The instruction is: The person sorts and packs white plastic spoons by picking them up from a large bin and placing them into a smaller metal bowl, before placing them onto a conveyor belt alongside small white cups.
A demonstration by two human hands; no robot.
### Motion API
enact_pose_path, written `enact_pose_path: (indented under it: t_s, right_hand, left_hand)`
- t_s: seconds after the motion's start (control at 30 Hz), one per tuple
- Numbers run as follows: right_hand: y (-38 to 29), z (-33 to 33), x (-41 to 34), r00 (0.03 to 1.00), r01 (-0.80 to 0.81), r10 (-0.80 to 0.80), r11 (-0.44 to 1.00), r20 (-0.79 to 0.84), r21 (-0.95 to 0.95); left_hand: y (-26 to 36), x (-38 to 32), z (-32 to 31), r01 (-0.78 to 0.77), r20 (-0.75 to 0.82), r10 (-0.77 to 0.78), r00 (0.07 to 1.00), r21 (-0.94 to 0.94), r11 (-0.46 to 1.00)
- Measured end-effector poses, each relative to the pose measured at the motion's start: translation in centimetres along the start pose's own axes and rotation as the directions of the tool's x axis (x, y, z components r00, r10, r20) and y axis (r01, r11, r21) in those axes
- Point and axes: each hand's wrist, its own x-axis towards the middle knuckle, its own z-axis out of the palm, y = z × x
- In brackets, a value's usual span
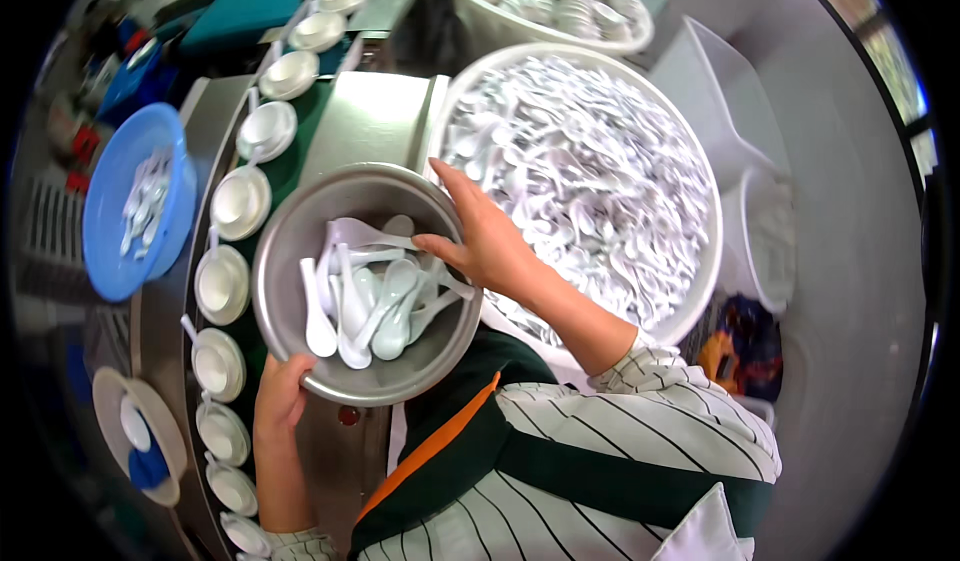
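Observation:
A round stainless steel bowl (281,283) is held tilted in front of me, with several white spoons (394,291) lying loose inside. My left hand (281,396) grips its rim at the lower left, thumb over the edge. Across the right side of the rim lies my right hand (487,246), its thumb inside the bowl by a spoon handle and its fingers along the outside; part of that grip is hidden. Just right of the bowl stands a large white tub (712,238) heaped with white spoons.
Left of the bowl, a green conveyor belt (289,175) carries a line of stacked white bowls (240,202) with spoons. Beyond it are a blue basin (101,223) holding spoons and a beige basin (176,441). Another white tub (517,25) of dishes stands at the back.

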Motion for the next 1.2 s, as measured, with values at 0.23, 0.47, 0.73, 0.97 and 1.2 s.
enact_pose_path:
  t_s: [0.23,0.47,0.73,0.97,1.2]
  right_hand:
    - [4.5,-4.6,-16.6,0.625,-0.632,0.78,0.53,-0.031,0.565]
    - [17.7,-9.2,-23.2,0.55,-0.646,0.795,0.599,-0.256,0.473]
    - [27.3,-10.5,-33.4,0.398,-0.902,0.917,0.394,-0.014,0.176]
    - [26.1,-5.7,-44.1,0.04,-0.999,0.947,0.049,0.318,-0.021]
    - [26.3,-1.8,-44.4,-0.054,-0.915,0.976,-0.132,0.21,0.38]
  left_hand:
    - [0.9,-1.9,13.3,-0.321,0.375,0.143,0.916,0.472,0.821]
    - [-5.9,8.3,27.4,-0.238,0.477,0.12,0.871,0.195,0.952]
    - [-17.5,14.5,31.9,-0.048,0.006,0.052,0.999,0.514,0.856]
    - [-29.6,10.6,31.6,-0.039,0.133,-0.159,0.978,0.871,0.49]
    - [-30.7,10.7,38.7,0.317,-0.119,-0.312,0.943,0.611,0.726]
